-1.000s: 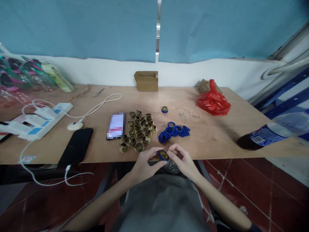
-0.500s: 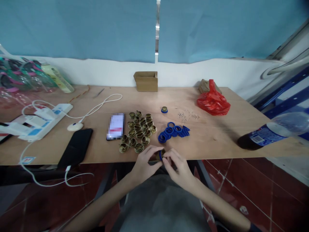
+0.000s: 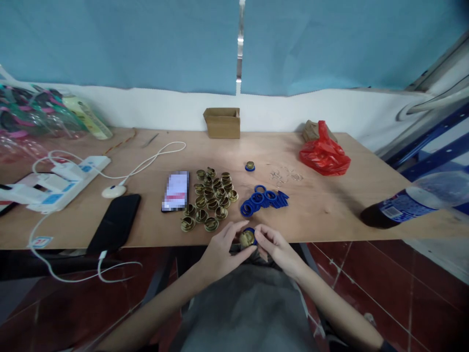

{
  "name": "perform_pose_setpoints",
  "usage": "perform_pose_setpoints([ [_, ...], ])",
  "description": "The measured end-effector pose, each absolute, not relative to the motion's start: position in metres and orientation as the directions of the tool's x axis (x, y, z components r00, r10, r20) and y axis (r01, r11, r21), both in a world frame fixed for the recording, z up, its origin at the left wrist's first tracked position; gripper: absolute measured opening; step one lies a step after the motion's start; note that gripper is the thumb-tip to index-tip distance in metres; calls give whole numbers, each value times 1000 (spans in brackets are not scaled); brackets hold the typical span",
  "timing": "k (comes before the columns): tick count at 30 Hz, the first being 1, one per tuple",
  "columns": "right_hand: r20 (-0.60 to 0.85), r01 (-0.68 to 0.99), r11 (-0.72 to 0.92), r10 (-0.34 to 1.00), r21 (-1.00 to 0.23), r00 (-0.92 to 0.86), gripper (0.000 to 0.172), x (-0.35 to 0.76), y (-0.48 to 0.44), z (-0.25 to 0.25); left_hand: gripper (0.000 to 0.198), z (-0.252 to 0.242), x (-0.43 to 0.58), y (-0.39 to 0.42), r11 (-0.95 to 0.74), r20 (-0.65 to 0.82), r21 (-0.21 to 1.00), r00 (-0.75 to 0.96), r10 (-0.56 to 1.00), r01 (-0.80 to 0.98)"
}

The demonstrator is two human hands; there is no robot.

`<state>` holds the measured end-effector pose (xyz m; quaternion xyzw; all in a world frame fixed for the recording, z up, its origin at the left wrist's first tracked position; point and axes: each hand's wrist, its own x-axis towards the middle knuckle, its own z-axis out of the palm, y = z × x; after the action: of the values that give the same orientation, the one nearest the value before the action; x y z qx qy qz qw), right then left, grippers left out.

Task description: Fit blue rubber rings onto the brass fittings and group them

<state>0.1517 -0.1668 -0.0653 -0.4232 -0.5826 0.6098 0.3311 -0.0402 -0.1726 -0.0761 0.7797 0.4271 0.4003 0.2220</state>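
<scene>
In the head view, both bare hands meet at the near edge of a light-brown wooden table [image 3: 322,222], around a round brass-coloured metal disc [image 3: 246,238]. A blue ring [image 3: 250,229] shows along the disc's upper and right edge. The right hand [image 3: 276,246] has its grip closed on the right side of this pair, pinching between thumb and fingertips. The left hand [image 3: 222,250] curves its grip around the disc, forefinger above and thumb below; whether they press on it I cannot tell.

Just beyond the hands, to the left, lies a cluster of brass-coloured round metal pieces [image 3: 210,192] with raised tabs. To its right is an overlapping pile of plain blue rings [image 3: 256,201]. Farther back, one brass-coloured piece seated on a blue ring [image 3: 249,165] stands apart, near scattered thin, pale bits [image 3: 277,174].

A phone with a lit, pixelated screen [image 3: 176,191] lies left of the cluster, and a dark-screened black phone [image 3: 115,222] farther left. An open brown cardboard box [image 3: 223,128] stands at the back.
</scene>
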Motion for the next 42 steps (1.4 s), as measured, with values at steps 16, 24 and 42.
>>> perform_pose_setpoints([
  [16,292,628,531,844,-570,-449,12,143,-165,-64,25,-96,-46,-162,-597,502,386,383,776,703],
  [24,378,764,559,816,-322,-438,27,156,-114,-15,31,-92,-46,-156,-560,478,348,371,796,752],
  [42,152,931,250,965,-265,-215,27,188,77,-15,16,-91,-47,-155,-551,425,348,396,814,759],
])
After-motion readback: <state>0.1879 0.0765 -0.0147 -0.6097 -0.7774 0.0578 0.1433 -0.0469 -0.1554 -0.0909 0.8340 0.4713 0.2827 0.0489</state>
